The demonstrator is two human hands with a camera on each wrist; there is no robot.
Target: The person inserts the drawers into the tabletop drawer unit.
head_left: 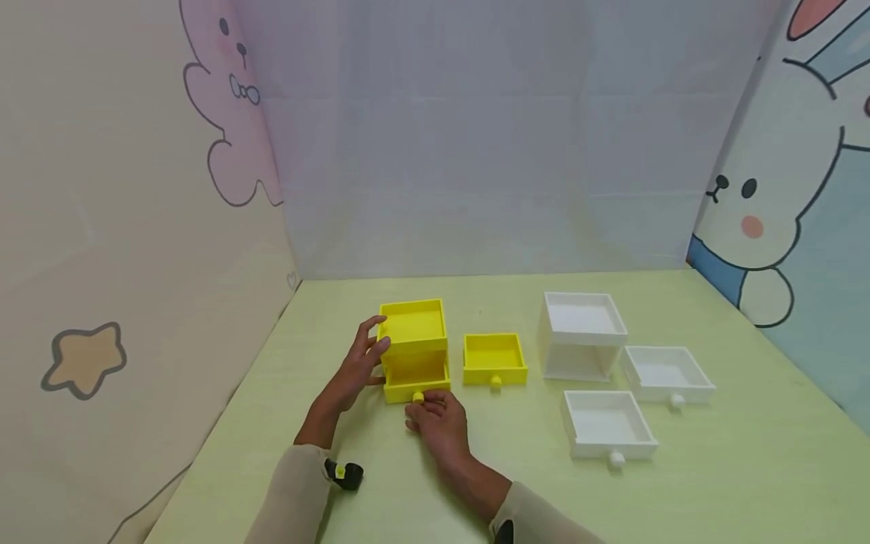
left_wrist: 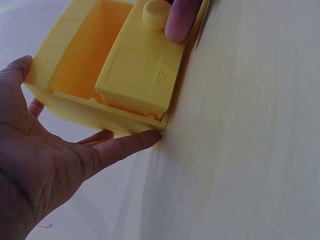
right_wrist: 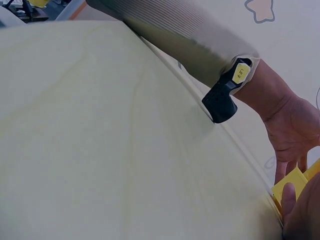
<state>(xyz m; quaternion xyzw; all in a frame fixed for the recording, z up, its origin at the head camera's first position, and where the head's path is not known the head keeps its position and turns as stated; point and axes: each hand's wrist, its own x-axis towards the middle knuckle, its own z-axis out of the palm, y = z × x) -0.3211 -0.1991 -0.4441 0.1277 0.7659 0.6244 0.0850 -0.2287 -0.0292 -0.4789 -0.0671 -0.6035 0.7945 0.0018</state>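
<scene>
A small yellow cabinet (head_left: 411, 325) stands on the table with its upper slot bare. My left hand (head_left: 356, 369) grips its left side, with fingertips at the top edge and another finger low along the side, as the left wrist view shows. In the lower slot sits a yellow drawer (left_wrist: 137, 62), its front standing out from the cabinet. My right hand (head_left: 442, 425) pinches the round knob (head_left: 418, 397) of that drawer from the front. Right of the cabinet lies a second yellow drawer (head_left: 495, 370), knob toward me.
A white cabinet (head_left: 586, 325) with an open front stands at the right. One white drawer (head_left: 669, 378) lies beside it, and another white drawer (head_left: 609, 434) is nearer to me. Walls with cartoon prints border the pale table (head_left: 680, 491).
</scene>
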